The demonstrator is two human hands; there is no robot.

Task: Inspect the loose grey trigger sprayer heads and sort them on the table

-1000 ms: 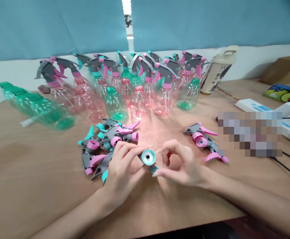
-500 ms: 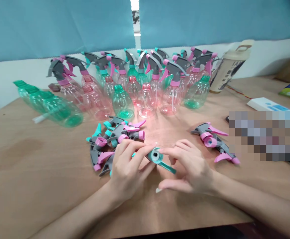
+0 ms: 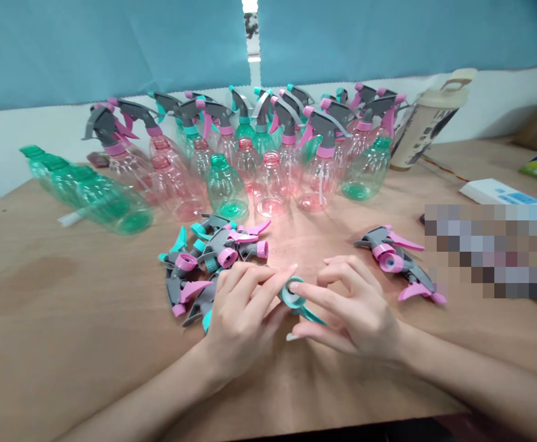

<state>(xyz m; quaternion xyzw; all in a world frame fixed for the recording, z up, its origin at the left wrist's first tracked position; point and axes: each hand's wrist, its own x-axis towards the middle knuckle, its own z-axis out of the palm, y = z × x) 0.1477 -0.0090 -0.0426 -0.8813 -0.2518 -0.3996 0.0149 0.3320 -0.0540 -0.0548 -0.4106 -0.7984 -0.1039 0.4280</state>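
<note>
Over the near part of the table, my left hand point(image 3: 243, 316) is closed around a teal-collared spray trigger head point(image 3: 292, 299). The collar's round opening faces me, and its teal trigger lever points down to the right. Most of the sprayer's body is hidden behind my left fingers. With the index fingertip at the collar opening, my right hand point(image 3: 358, 307) is otherwise apart from it, thumb and fingers spread. Left of my left hand lies a pile of loose grey, pink and teal spray heads point(image 3: 222, 245), partly covered by that hand.
Several pink and green bottles point(image 3: 271, 193) stand at the back, many with spray heads fitted. Green bottles point(image 3: 97, 196) form a row on the left. More pink-and-grey spray heads point(image 3: 400, 265) lie to the right. A cream tumbler point(image 3: 423, 129) and a white box point(image 3: 499, 191) are beyond.
My right index finger has moved left onto the collar opening. The collar has turned slightly to face me more. My left hand keeps its hold.
</note>
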